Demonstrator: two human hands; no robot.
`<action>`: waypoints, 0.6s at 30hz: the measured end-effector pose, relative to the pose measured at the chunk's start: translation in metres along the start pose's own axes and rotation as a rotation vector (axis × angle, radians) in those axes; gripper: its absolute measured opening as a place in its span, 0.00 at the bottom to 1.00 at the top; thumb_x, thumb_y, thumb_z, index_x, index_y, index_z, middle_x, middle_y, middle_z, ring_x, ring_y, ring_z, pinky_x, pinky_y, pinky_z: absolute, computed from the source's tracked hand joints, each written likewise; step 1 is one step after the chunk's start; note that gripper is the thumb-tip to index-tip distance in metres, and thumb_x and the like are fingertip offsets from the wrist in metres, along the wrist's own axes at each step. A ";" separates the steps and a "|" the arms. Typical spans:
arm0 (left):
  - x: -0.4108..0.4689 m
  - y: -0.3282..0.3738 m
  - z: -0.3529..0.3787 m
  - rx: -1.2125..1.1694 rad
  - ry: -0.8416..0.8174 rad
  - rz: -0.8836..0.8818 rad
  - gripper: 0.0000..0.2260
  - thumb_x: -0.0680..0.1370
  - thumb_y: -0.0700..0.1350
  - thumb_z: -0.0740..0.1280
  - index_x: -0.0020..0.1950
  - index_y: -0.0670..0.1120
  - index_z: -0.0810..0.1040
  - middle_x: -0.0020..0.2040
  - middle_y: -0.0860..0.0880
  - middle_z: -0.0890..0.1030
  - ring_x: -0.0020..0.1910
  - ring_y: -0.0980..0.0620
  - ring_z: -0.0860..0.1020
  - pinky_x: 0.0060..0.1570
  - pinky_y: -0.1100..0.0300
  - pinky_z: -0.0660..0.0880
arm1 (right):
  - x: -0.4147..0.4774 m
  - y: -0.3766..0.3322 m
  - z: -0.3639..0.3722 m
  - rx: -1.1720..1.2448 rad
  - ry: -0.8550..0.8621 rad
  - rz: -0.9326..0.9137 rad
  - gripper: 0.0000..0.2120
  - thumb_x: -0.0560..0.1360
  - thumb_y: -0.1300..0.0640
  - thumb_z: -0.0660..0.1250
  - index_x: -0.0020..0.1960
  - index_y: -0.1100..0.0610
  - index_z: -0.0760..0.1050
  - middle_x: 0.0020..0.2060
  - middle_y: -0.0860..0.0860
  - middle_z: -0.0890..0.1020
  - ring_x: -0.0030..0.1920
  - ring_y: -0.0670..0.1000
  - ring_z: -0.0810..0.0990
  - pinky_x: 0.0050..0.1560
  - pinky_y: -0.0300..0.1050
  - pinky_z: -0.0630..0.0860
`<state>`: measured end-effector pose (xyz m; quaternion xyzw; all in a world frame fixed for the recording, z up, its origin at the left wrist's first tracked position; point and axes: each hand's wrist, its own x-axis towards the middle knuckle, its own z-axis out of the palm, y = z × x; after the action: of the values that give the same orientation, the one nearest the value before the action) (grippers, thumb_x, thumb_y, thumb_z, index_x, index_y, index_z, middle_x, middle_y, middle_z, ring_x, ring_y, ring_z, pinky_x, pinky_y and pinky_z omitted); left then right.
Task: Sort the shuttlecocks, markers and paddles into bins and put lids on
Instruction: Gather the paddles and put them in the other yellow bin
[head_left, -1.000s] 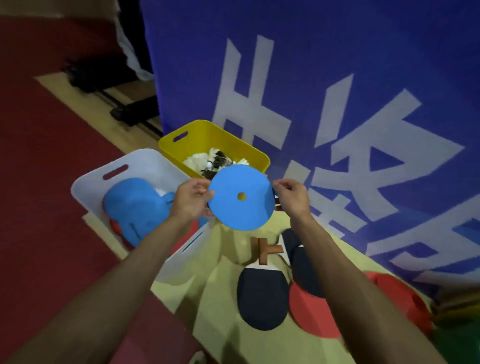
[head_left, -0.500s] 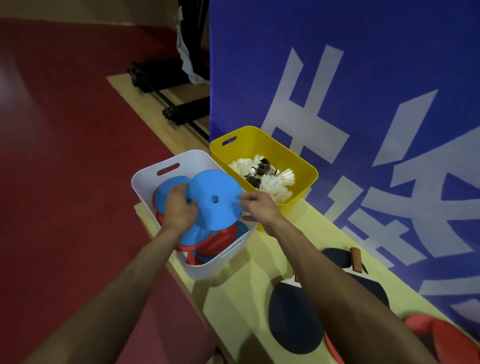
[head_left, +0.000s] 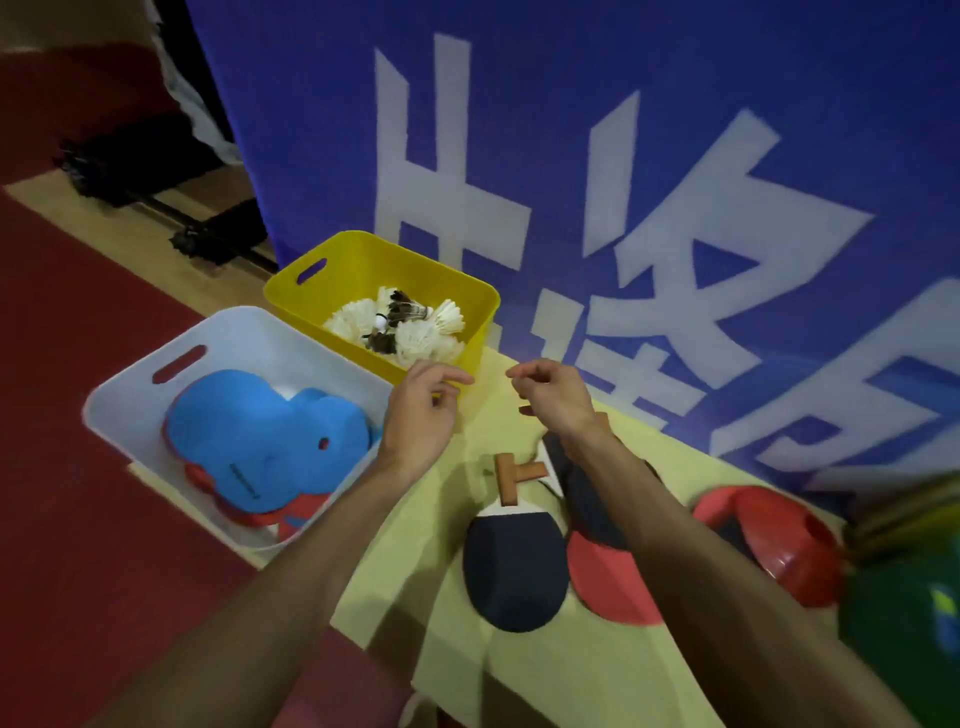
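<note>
**Head view.** Both bare forearms come in from six o'clock and converge near the middle of the scene, above the yellow-green table (head_left: 545, 675). The left hand (head_left: 423, 410) hovers back-up, its fingers loosely bent and pointing toward two o'clock, holding nothing. The right hand (head_left: 553, 397) hangs just beside it at three o'clock, a small gap between the two. Its wrist is cocked and its fingers curl inward. It looks empty, though blur leaves the fingertips unclear.

At nine o'clock of the left hand stands the white bin (head_left: 130, 384), whose near right corner lies under that wrist. Inside it, blue disc markers (head_left: 260, 441) lie flat and overlapping on top of red disc markers (head_left: 306, 512). At twelve o'clock of the left hand, just beyond its fingertips, is the yellow bin (head_left: 374, 254), which touches the white bin's far side. A heap of shuttlecocks (head_left: 410, 327) fills it, mostly white with a few dark ones.

At six o'clock of the right hand a dark paddle (head_left: 514, 566) lies flat on the table, its wooden handle (head_left: 506, 480) pointing toward the hands. A red paddle (head_left: 608, 587) lies against its three o'clock edge. Another dark paddle (head_left: 582, 499) is partly hidden under the right forearm. Red cone markers (head_left: 769, 535) sit at four o'clock, well apart from the hands. A blue banner (head_left: 623, 156) stands behind everything.
</note>
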<state>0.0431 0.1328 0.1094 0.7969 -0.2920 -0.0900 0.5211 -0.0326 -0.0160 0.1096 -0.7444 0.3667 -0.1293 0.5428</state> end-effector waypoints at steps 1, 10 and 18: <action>-0.001 0.010 0.018 -0.021 -0.057 0.011 0.20 0.73 0.29 0.59 0.41 0.55 0.77 0.48 0.52 0.77 0.44 0.54 0.80 0.45 0.63 0.73 | -0.003 0.010 -0.019 -0.016 0.035 0.014 0.06 0.77 0.60 0.64 0.46 0.51 0.79 0.42 0.47 0.80 0.44 0.49 0.79 0.48 0.48 0.78; -0.029 0.065 0.155 -0.083 -0.426 0.070 0.13 0.75 0.32 0.62 0.42 0.50 0.78 0.48 0.51 0.79 0.45 0.56 0.80 0.46 0.72 0.72 | -0.049 0.103 -0.170 0.006 0.259 0.248 0.05 0.76 0.61 0.64 0.50 0.55 0.78 0.44 0.52 0.80 0.43 0.51 0.78 0.52 0.52 0.78; -0.030 0.087 0.254 0.047 -0.854 0.044 0.11 0.78 0.37 0.62 0.53 0.52 0.77 0.48 0.52 0.80 0.49 0.56 0.78 0.49 0.68 0.73 | -0.069 0.165 -0.250 -0.203 0.385 0.337 0.13 0.77 0.56 0.63 0.60 0.56 0.77 0.58 0.53 0.80 0.59 0.53 0.77 0.61 0.47 0.72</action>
<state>-0.1277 -0.0724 0.0699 0.6935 -0.5005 -0.3939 0.3368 -0.2957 -0.1699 0.0686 -0.6853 0.5930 -0.1390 0.3994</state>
